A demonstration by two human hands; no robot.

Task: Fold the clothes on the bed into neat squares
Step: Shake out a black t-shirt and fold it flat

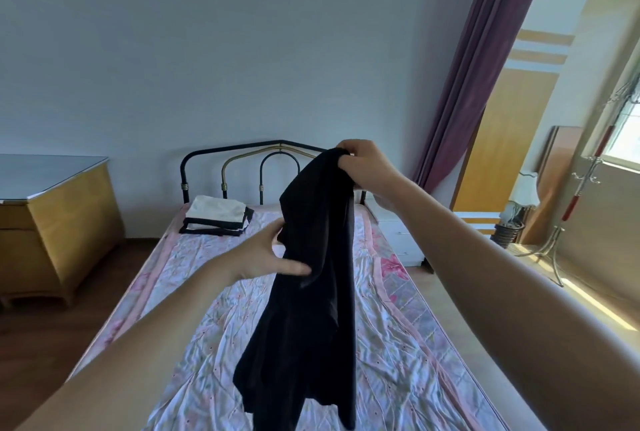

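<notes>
A black garment [308, 292] hangs loose in the air over the bed [408, 371], which has a pink floral sheet. My right hand [367, 167] is raised and grips the garment's top edge, bunched in the fist. My left hand [266, 254] is lower, its thumb lying on the front of the cloth at its left side and its fingers hidden behind it. A folded stack of cream and black-and-white clothes [216, 216] lies at the head of the bed on the left.
A black and brass metal headboard [242, 164] closes the far end. A wooden dresser [52, 219] stands to the left. To the right are a white nightstand [398, 233], a lamp [523, 195], a coat stand [568, 209] and a purple curtain [485, 60].
</notes>
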